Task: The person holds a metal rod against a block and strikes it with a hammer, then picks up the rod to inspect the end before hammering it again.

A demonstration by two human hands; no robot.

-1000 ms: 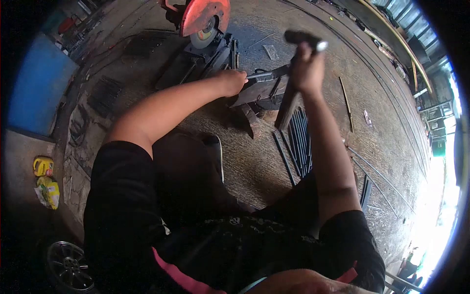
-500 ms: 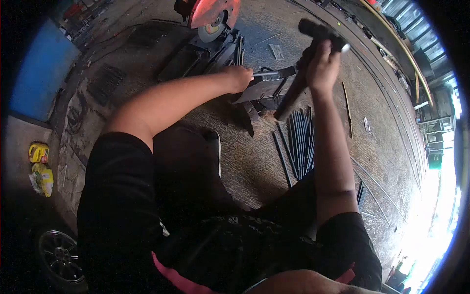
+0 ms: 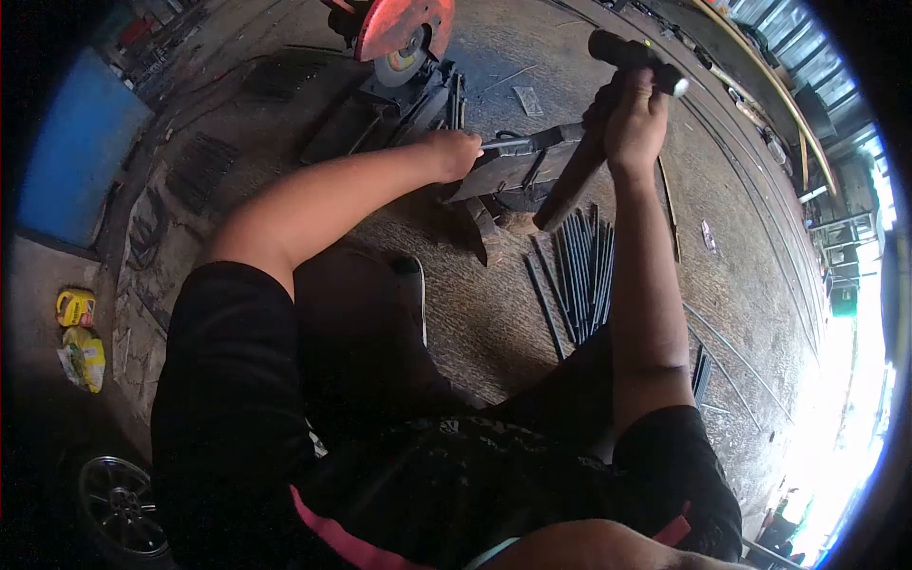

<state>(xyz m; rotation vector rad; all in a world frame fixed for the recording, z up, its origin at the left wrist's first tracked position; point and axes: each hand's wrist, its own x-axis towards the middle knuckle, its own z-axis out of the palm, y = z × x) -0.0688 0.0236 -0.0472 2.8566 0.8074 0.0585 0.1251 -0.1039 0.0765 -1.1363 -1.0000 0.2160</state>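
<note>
My right hand (image 3: 635,128) is closed around the handle of a hammer (image 3: 635,59), whose dark head is raised above the work. Its wooden handle slants down to the left. My left hand (image 3: 454,155) is closed on a thin metal rod (image 3: 506,142) that lies across the top of a metal block (image 3: 513,176). Most of the rod inside the fist is hidden. On the ground to the right of the block, several dark metal rods (image 3: 575,275) lie side by side in a fan.
A red cut-off saw (image 3: 410,38) stands beyond my left hand. Long bars (image 3: 750,180) run along the right side. A yellow container (image 3: 76,307) and a spoked wheel (image 3: 123,503) are at the left. A blue panel (image 3: 81,142) stands at the upper left.
The hammer is slightly farther right and lower in view. My left hand stays on the rod, and the whole scene has shifted a little with the camera.
</note>
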